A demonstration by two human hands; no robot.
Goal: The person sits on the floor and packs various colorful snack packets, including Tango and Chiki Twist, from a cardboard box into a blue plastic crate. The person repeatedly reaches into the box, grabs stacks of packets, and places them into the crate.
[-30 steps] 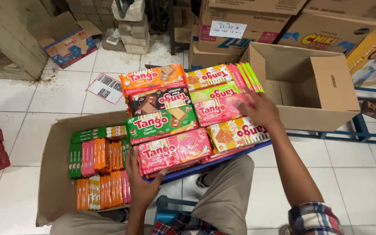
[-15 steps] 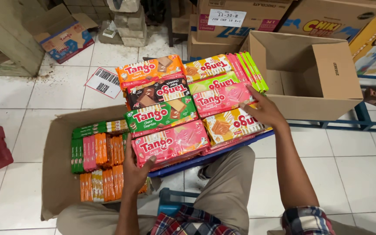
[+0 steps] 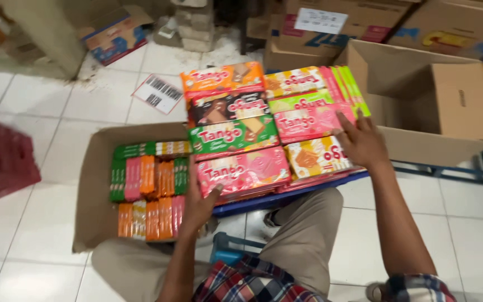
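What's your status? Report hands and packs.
Left hand on pink pack. Right hand flat on yellow pack. Nothing in the way.

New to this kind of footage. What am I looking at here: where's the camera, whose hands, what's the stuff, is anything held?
There is one view only, from a camera worn on a person's head, looking down past their knees. No machine: both hands are bare. The left hand grips the near edge of a pink wafer pack, thumb on top. The right hand lies flat on an orange-and-yellow pack at the right of the pile. The packs lie in two columns, in several colours, on a blue tray over the lap. On the tiled floor at left, an open cardboard box holds packs standing on edge. An open carton stands at right. The picture is somewhat blurred.
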